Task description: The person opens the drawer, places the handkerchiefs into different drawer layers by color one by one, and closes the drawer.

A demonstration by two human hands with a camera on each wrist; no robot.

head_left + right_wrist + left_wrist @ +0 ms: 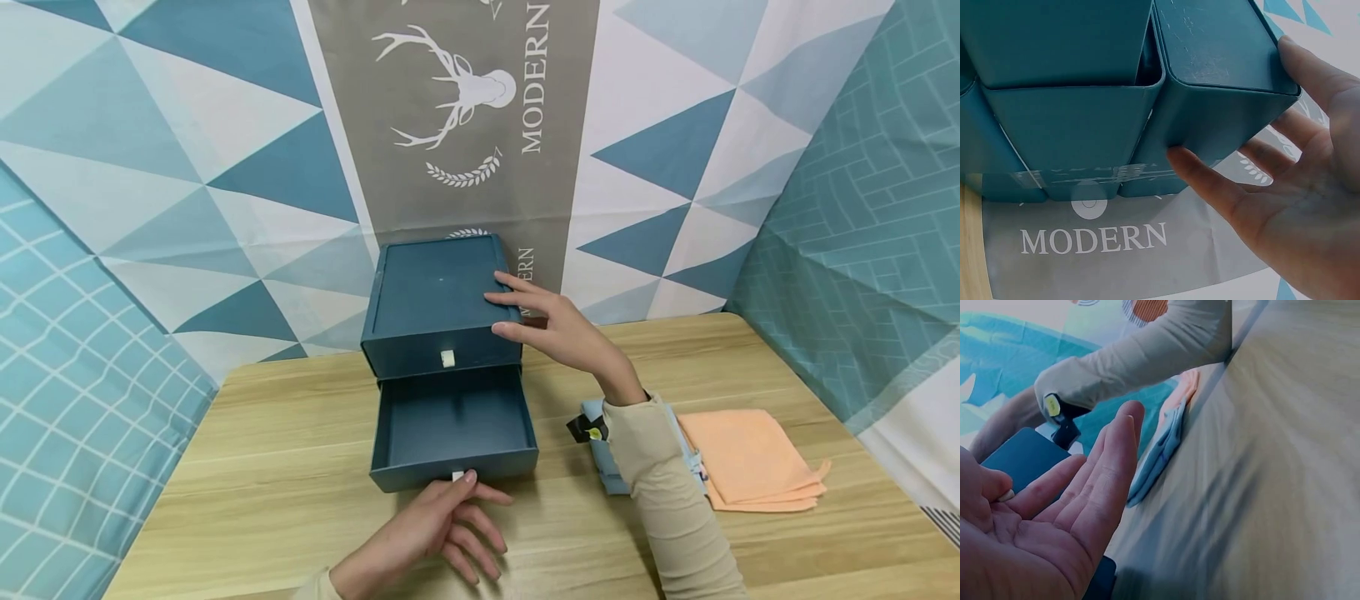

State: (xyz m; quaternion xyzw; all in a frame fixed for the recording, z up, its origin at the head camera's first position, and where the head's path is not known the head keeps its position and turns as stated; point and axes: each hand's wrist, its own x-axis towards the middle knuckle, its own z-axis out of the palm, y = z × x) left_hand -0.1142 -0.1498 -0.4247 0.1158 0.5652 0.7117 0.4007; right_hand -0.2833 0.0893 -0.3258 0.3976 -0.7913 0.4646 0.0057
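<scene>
A dark blue drawer box [442,287] stands against the back cloth, its upper drawer closed with a white pull tab [448,358]. Below it, a drawer [457,425] is pulled out and holds nothing visible. My left hand [442,525] is at this drawer's front, thumb and index finger pinching its small white tab [458,476], the other fingers extended. My right hand [551,329] rests on the box's upper right edge, fingers spread. From the right wrist view, its fingers lie along the side of the top section [1222,50].
Right of the box lie a folded light blue cloth [609,467] with a black tag [581,428] and folded orange cloths [750,458], partly behind my right forearm. The wooden table [285,467] is bordered by patterned cloths at the back and sides.
</scene>
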